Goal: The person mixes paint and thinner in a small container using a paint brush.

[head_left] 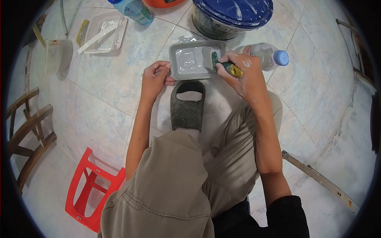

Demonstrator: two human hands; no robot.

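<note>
One tool (214,61), perhaps a brush, fills the curled right hand (249,75); the half-curled left (155,78) touches the tray (194,76).

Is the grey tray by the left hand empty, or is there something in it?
Not empty: the tray has a glossy grey layer across its bottom. Its depth, I cannot tell.

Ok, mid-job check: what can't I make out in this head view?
All in the head view:
Brush: part of its handle is hidden by the right hand.
Clear bottle beside it: partly covered by that hand.
Bucket: contents hidden by its blue lid.
Orange-red object: cut off by the top edge.
</note>
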